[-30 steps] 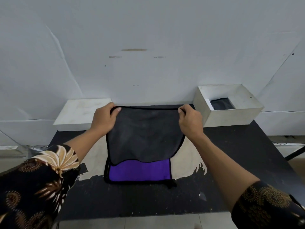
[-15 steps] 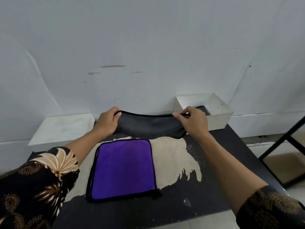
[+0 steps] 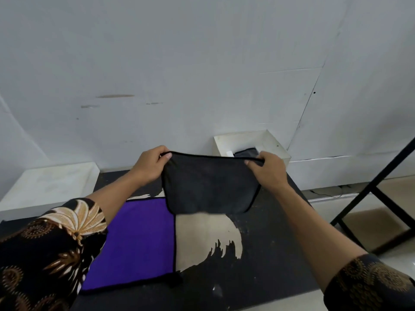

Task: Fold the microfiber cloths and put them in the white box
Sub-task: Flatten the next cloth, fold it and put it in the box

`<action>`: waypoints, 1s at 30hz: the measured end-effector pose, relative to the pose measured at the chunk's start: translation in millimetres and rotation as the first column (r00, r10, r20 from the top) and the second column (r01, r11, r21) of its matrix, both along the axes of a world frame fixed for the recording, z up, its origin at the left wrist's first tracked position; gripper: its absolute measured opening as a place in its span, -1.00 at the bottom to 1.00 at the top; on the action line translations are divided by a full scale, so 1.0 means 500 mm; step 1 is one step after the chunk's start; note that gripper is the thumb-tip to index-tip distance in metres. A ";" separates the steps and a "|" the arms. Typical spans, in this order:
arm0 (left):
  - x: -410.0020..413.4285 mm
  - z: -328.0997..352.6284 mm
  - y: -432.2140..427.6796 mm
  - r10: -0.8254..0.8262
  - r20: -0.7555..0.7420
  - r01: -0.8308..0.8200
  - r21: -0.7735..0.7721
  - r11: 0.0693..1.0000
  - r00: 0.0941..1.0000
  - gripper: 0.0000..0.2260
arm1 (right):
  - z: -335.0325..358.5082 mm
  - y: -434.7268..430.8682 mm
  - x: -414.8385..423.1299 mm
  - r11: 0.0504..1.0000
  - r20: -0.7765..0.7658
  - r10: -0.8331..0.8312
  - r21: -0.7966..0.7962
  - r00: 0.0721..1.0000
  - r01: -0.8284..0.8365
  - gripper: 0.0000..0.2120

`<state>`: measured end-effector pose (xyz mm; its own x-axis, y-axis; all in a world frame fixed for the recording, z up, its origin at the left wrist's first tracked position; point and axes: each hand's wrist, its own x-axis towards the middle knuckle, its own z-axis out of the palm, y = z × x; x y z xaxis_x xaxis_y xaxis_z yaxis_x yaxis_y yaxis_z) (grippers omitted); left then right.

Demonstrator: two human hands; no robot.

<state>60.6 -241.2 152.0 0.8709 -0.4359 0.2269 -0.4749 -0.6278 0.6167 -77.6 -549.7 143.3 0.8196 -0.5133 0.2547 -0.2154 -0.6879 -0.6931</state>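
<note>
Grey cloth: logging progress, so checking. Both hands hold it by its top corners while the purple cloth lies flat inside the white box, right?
Not quite. The head view shows the purple cloth flat on the table, not inside the white box. The left hand and right hand do hold the grey cloth by its top corners.

**A:** What kind of place is this?

**B:** Looks like some bare makeshift workroom to me. Plain white sheeted wall [image 3: 202, 63] at 12 o'clock, a black table [image 3: 269, 243] with its paint worn off, a black metal frame [image 3: 372, 184] at 3 o'clock on a pale floor [image 3: 393, 198].
</note>
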 end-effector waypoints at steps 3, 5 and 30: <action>-0.019 0.033 -0.049 -0.040 -0.067 0.027 -0.180 0.983 0.997 -0.81 | 0.032 -0.067 -0.012 0.983 0.124 0.087 0.151 0.988 -0.106 -0.73; -0.048 0.032 -0.072 -0.070 -0.109 0.038 -0.269 0.962 0.992 -0.82 | 0.033 -0.113 -0.030 0.929 0.099 0.227 0.278 0.969 -0.246 -0.73; -0.375 -0.440 -0.167 0.584 -0.727 -0.546 0.343 0.764 0.361 -0.72 | -0.391 -0.140 -0.220 0.974 -0.815 0.024 0.151 0.579 0.172 -0.63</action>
